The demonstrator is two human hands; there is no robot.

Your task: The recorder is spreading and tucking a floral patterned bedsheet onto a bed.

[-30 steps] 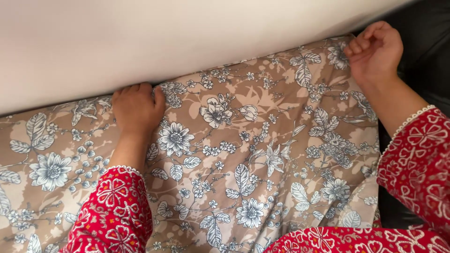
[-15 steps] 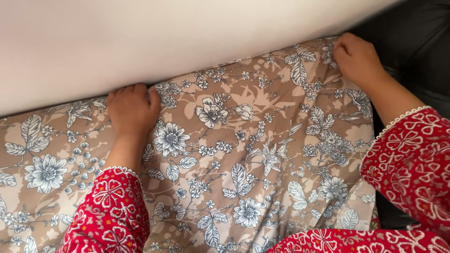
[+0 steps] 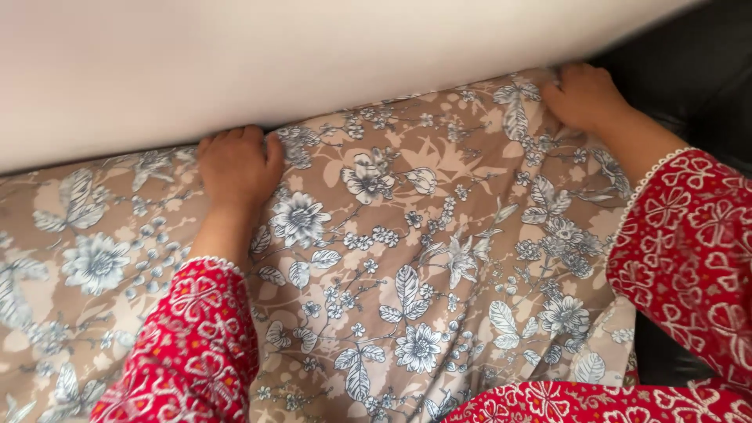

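Both of my hands have pushed further in along the sheet's far edge since half a second ago: my right hand (image 3: 581, 95) has slid down off the corner at 1 o'clock, and my left hand (image 3: 237, 163) has shifted a little toward 12 o'clock.

My left hand lies knuckles-up, fingers curled narrow and tucked where the floral sheet (image 3: 423, 251) meets the white mattress (image 3: 313, 63); whether it pinches cloth I cannot tell. My right hand is bunched on the sheet's corner, fingertips hidden under the mattress edge.

That mattress runs across the whole top, from 9 to 1 o'clock, and blocks any reach beyond the seam. A dark surface (image 3: 705, 63) fills 2 to 3 o'clock, past the sheet's right edge. Toward 6 o'clock the sheet lies wrinkled and open between my red patterned sleeves (image 3: 188, 345).
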